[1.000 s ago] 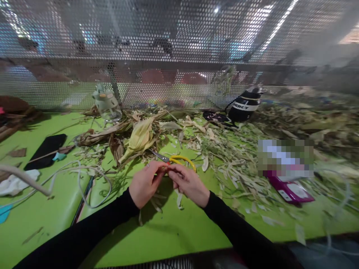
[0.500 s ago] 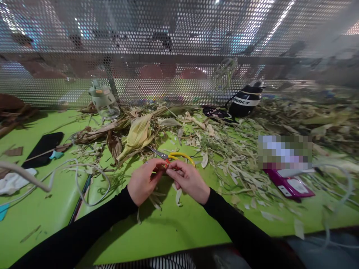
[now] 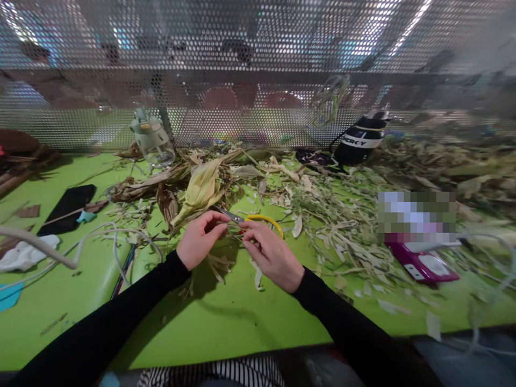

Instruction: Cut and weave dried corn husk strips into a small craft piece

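Observation:
My left hand (image 3: 202,239) is over the green table, its index finger and thumb stretched to the right with a gap between them. Facing it, my right hand (image 3: 273,256) has its fingers bent loosely leftward and the thumb apart below; I see nothing held in either hand. Just beyond my fingertips lie scissors (image 3: 237,219) with a yellow handle, partly covered by my right fingers. A bit of red shows under those fingers. Behind my left hand is a pale yellow corn husk (image 3: 201,188). Narrow husk strips (image 3: 217,267) lie below and between my hands.
Shredded husk (image 3: 330,231) covers the right side. At the back stand a clear bottle (image 3: 151,140) and a black bottle (image 3: 358,141) before a perforated metal screen (image 3: 258,115). A phone (image 3: 68,208) and white cable (image 3: 115,236) lie left, a magenta device (image 3: 427,266) right.
My hands were together at the fingertips and have moved apart, the left drawing slightly up and left. Fingers of both hands have loosened. The whole view has shifted a little.

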Tool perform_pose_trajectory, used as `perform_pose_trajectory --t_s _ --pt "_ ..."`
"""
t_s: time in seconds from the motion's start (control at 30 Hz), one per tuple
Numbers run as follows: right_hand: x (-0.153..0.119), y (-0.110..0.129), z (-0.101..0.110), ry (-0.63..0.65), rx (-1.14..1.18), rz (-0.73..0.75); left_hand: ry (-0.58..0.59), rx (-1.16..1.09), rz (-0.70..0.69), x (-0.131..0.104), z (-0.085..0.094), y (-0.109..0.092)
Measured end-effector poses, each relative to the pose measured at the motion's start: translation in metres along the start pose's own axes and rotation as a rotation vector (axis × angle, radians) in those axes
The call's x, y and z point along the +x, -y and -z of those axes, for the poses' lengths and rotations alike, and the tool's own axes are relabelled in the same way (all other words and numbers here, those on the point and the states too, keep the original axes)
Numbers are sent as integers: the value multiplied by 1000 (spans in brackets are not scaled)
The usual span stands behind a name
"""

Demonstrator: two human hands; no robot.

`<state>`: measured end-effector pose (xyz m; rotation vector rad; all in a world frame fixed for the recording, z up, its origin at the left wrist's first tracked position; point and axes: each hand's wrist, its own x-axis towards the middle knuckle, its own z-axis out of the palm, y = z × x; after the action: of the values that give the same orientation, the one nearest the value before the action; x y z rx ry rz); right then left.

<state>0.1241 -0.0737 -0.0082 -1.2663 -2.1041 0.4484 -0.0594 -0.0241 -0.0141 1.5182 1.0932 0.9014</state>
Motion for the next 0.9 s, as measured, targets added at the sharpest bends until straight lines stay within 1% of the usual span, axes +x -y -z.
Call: perform_pose_trajectory --t_s 0.07,0.13,0.27,0.33,0.43,0.53,0.57,0.63,0.73,0.8,0.9 --pt "0 -1 0 -56 -56 -20 87 27 36 -1 -1 1" --pt "0 0 0 -95 -127 -23 167 103 25 -3 -3 4" --pt "-1 0 -2 -148 -254 30 304 281 -132 -9 -8 6" --pt "-3 -2 -4 -168 -284 69 360 336 -181 -12 -11 4" --pt "-4 -5 -5 -163 -270 85 380 379 -205 -15 -14 -1" --pt "-5 -6 -5 -145 -238 119 311 351 -216 -17 -15 -3" --pt "-5 -6 -5 -144 -241 145 290 316 -186 -17 -15 -4" --pt "-4 -6 -5 -134 -273 199 292 190 -52 -17 -15 -5" --pt "-2 -6 -6 -111 -317 240 366 -57 174 -18 -16 -6" --pt "-2 -6 -6 -88 -312 221 391 -145 233 -19 -17 -7" --pt "-4 -8 -8 -64 -290 156 393 -136 218 -19 -18 -8"
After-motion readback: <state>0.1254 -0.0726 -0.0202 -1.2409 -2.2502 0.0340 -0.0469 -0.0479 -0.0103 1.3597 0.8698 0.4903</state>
